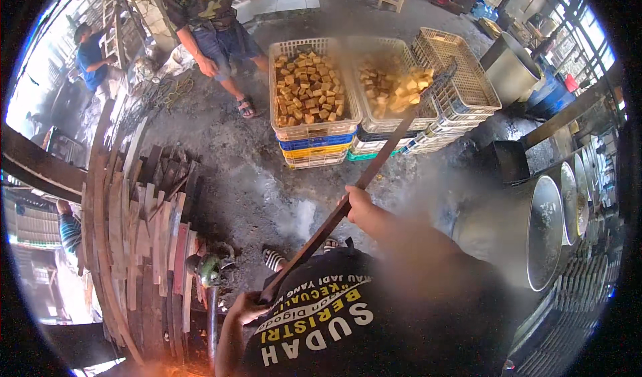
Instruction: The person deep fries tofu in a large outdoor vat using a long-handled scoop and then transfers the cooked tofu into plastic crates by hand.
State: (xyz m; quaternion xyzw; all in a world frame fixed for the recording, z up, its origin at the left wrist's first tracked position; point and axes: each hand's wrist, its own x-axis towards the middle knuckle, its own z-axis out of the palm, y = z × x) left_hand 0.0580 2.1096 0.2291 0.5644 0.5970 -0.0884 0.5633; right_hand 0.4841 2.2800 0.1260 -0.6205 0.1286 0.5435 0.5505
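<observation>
Dark wood, by its look, forms the long pole, probably stiff and front-heavy. The right hand has fingers wrapped firmly round it partway along; the left hand is closed on its near end. Far beyond the right hand, the pole's dark scoop head tilts over the middle plastic crate, golden cubes, apparently fried tofu, bunched beside it; haze hides whether they rest or fall. They should be light, soft, perhaps hot and oily, so better borne from beneath than pinched. The pole suits this wide two-handed hold: the forward hand bearing weight, the rear one levering and turning.
</observation>
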